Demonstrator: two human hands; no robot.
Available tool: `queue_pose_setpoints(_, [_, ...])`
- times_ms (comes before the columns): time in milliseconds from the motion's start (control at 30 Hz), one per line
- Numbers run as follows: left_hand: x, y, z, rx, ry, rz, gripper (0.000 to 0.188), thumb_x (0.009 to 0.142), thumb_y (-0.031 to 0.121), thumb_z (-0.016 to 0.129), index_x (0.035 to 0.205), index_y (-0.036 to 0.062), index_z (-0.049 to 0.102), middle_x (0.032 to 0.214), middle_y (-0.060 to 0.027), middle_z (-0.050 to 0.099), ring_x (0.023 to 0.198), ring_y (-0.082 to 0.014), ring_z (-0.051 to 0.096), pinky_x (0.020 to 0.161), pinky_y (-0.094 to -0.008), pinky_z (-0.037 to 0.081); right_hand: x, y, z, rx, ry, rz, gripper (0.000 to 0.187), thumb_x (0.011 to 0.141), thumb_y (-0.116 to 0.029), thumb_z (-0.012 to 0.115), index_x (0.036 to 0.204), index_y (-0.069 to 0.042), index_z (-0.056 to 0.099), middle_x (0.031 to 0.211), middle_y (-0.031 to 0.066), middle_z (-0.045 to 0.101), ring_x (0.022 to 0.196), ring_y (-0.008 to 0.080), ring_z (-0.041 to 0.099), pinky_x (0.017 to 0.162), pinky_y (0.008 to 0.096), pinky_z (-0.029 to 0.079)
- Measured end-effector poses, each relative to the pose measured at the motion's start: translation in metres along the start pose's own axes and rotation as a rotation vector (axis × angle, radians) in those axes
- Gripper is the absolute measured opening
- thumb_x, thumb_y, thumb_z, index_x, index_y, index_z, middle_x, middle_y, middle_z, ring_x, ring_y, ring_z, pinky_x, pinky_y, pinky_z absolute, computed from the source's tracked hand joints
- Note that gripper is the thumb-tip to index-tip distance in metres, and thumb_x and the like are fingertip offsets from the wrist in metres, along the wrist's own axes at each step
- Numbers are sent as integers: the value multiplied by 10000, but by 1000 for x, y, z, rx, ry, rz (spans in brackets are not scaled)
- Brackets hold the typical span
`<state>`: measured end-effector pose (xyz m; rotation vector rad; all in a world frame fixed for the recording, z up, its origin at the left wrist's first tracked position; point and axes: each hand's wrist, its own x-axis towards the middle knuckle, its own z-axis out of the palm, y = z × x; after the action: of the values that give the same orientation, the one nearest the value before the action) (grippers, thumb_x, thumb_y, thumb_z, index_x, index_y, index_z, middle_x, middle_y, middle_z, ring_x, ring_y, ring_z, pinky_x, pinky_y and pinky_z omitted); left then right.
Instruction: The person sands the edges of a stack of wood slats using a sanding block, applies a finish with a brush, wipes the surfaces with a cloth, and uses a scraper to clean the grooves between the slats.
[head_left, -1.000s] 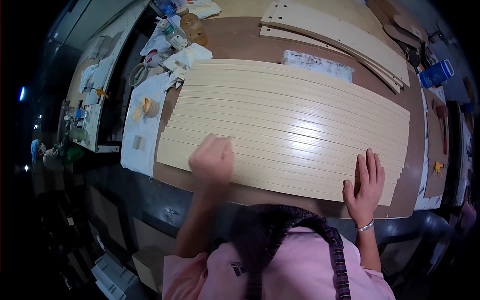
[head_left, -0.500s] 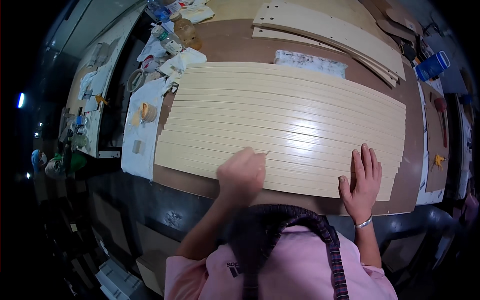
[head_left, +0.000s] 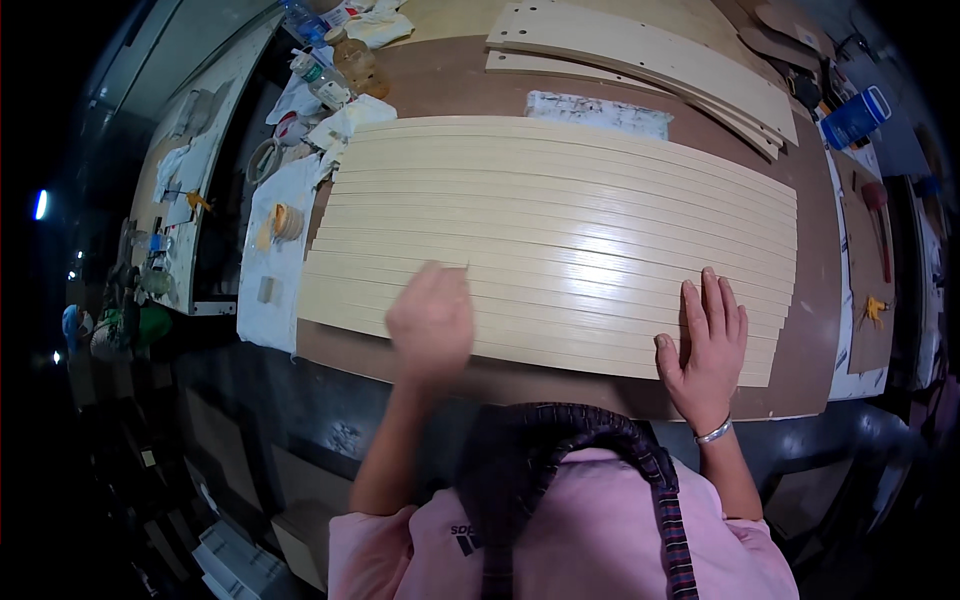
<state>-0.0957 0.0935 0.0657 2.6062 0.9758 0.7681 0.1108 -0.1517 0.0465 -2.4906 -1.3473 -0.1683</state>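
Pale cream, narrow boards (head_left: 560,230) lie side by side on the brown worktop, with light glaring off their middle. My left hand (head_left: 432,325), slightly blurred, is closed in a fist over the near left part of the boards. From its fingers sticks a thin, pointed thing (head_left: 467,267), too small to name; the rest of it is hidden in the fist. Toward the right end, my right hand (head_left: 708,350) lies flat on the near boards with its fingers stretched out. It holds nothing.
Beyond the boards lie a white, paint-smeared block (head_left: 600,115) and a stack of longer panels with holes (head_left: 640,50). Bottles (head_left: 322,82), rags (head_left: 350,118) and an orange-stained cup (head_left: 287,222) stand at the left. A blue container (head_left: 855,118) is at the far right.
My left hand has moved left along the boards, still closed. The right hand stays flat in the same place on them. The whole view has shifted slightly.
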Motion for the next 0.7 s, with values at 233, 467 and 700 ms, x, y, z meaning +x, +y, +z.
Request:
queue_pose_setpoints(233, [-3,8,10,-38,97,-139,27,814,33,669,835,49,672,744,-119,580,642,-320,597,595,-392,474,-3,4,-3,-20,0,-48,643,865,-419,651,1415,-107,532,1539,175,427,1394,404,394,1116,613,256])
queue_pose_setpoints(467, [-5,20,22,27,119,-129,30,816,40,667,840,51,680,747,-118,595,630,-305,595,585,-381,475,-5,8,-7,71,-17,-105,663,855,-452,667,1409,-112,536,1524,214,414,1394,443,372,1103,628,267])
queue_pose_setpoints(700, [-18,87,35,-122,-48,53,40,811,16,655,832,41,678,717,-129,580,648,-318,607,574,-386,476,-7,12,-5,130,-27,-140,662,831,-442,693,1383,-102,557,1524,244,395,1380,479,365,1083,640,292])
